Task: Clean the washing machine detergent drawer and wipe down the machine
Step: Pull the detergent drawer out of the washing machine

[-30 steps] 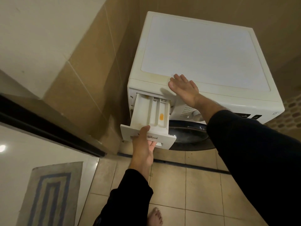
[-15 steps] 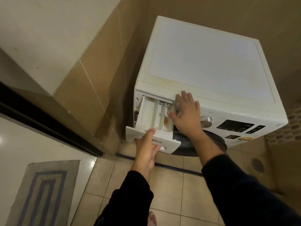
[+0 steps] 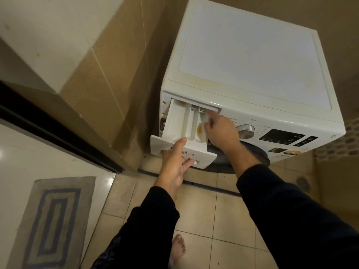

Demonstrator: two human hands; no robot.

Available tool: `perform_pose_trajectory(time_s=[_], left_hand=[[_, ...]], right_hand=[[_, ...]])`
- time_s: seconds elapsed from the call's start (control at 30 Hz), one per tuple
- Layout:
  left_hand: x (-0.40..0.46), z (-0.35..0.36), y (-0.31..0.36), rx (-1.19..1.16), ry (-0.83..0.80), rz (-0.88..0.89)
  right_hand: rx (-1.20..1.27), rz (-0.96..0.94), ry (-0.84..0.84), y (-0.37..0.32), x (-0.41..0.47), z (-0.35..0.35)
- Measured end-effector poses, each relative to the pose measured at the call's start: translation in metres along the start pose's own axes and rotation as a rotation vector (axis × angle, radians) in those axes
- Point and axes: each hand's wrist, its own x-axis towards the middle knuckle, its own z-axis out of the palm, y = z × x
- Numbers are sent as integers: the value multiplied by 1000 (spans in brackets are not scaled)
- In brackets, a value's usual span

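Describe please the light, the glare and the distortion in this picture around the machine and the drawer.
Head view: dim, warm light; the washing machine top is the brightest surface, with no hard glare on it. A small bright reflection sits on the glossy floor at the far left edge. Wide-angle distortion slants the walls and the machine. The detergent drawer and both hands look sharp.

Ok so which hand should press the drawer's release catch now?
Right. The right hand already reaches its index finger to the back of the drawer, probably where the catch sits. The left hand grips the drawer front, so it is better placed to pull.
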Motion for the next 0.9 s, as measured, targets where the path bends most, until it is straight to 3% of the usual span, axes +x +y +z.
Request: perform_pose_trajectory(time_s=[0.2,0.43,0.73,0.9], left_hand=[[2,-4,1,23,-37,-22],[2,-5,1,35,-35,-22],[-3,0,8,53,2,-63],[-11,-2,9,43,16,-74]], right_hand=[[-33,64,-151,-3,13,2],[17,91,-97,-7,8,9],[16,124,-265,-4,26,3],[44,137,-227,-11,10,11]])
